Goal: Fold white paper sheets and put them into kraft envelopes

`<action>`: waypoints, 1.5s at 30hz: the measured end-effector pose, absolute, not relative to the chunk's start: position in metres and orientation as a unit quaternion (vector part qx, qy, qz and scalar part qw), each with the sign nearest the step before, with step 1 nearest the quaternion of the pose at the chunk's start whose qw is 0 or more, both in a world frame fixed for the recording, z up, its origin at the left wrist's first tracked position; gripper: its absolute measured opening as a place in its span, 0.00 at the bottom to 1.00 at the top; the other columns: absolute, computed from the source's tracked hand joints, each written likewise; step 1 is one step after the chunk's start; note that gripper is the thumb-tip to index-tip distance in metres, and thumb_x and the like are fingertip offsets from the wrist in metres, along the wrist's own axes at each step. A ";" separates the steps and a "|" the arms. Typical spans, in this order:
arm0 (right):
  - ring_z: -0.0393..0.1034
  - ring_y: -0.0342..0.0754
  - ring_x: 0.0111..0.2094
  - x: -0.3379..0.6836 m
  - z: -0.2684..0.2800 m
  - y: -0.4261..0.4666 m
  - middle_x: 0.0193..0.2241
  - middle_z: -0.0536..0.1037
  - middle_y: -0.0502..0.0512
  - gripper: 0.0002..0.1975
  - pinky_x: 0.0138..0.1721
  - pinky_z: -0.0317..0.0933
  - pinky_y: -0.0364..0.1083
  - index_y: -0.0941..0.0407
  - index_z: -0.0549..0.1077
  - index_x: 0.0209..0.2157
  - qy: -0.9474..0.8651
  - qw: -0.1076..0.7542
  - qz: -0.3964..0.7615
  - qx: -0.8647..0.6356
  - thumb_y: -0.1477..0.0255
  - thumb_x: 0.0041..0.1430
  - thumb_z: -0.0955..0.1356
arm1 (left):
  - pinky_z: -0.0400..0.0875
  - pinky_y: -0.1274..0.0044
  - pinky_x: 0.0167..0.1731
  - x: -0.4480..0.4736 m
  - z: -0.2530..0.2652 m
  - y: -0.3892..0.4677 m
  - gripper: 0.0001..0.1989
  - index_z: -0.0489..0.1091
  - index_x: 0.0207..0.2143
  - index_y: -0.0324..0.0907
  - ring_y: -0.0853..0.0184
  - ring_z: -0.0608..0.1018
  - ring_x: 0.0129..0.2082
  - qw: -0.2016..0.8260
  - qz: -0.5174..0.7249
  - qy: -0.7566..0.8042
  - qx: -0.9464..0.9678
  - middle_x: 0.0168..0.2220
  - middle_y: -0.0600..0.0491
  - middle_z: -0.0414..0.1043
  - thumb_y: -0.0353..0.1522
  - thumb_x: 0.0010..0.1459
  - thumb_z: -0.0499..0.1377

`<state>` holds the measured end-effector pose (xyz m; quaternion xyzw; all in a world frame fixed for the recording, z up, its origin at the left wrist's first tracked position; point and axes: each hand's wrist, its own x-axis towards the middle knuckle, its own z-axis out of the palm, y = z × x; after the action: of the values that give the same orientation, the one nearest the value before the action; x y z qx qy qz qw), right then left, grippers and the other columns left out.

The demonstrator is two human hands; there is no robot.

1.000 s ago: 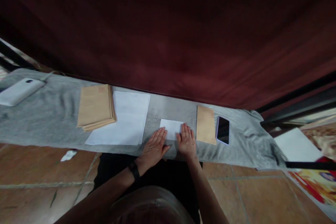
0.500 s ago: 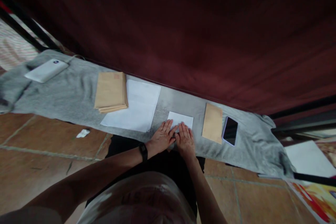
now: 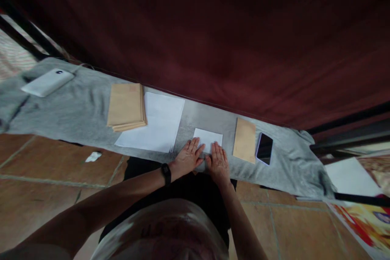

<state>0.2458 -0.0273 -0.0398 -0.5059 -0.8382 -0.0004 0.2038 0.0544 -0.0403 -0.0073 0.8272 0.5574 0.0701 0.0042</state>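
Observation:
A small white folded paper (image 3: 208, 136) lies flat on the grey cloth in front of me. My left hand (image 3: 189, 157) rests on its left near edge, fingers stretched out; a dark band is on that wrist. On the right near edge lies my right hand (image 3: 218, 164), palm down with the fingers straight. Part of the paper's near side is hidden under both hands. To the right sits a single brown envelope (image 3: 244, 140). Left of my hands is a stack of white sheets (image 3: 161, 124), partly covered by a pile of brown envelopes (image 3: 125, 105).
A phone (image 3: 265, 148) lies right of the single envelope. At the far left end of the grey cloth (image 3: 85, 109) is a white device (image 3: 47, 83) with a cable. A dark red curtain (image 3: 195, 40) hangs behind. A white scrap (image 3: 93, 157) is on the tiled floor.
My right hand has slid slightly right and toward me, uncovering a bit more of the paper. My left hand is nearly where it was. The whole view has shifted a little.

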 end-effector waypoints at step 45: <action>0.60 0.52 0.65 0.219 -0.022 0.023 0.65 0.66 0.62 0.25 0.64 0.57 0.55 0.57 0.62 0.66 -0.775 0.276 0.082 -0.563 0.70 0.70 0.61 | 0.70 0.74 0.40 0.040 -0.001 0.063 0.16 0.70 0.53 0.43 0.61 0.80 0.38 0.248 0.271 0.728 0.579 0.40 0.48 0.80 0.31 0.65 0.52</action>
<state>0.2194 0.0233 -0.0219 -0.5630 -0.7747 0.0824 0.2760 0.0395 0.0626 -0.0013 0.5786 0.7282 0.2714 0.2476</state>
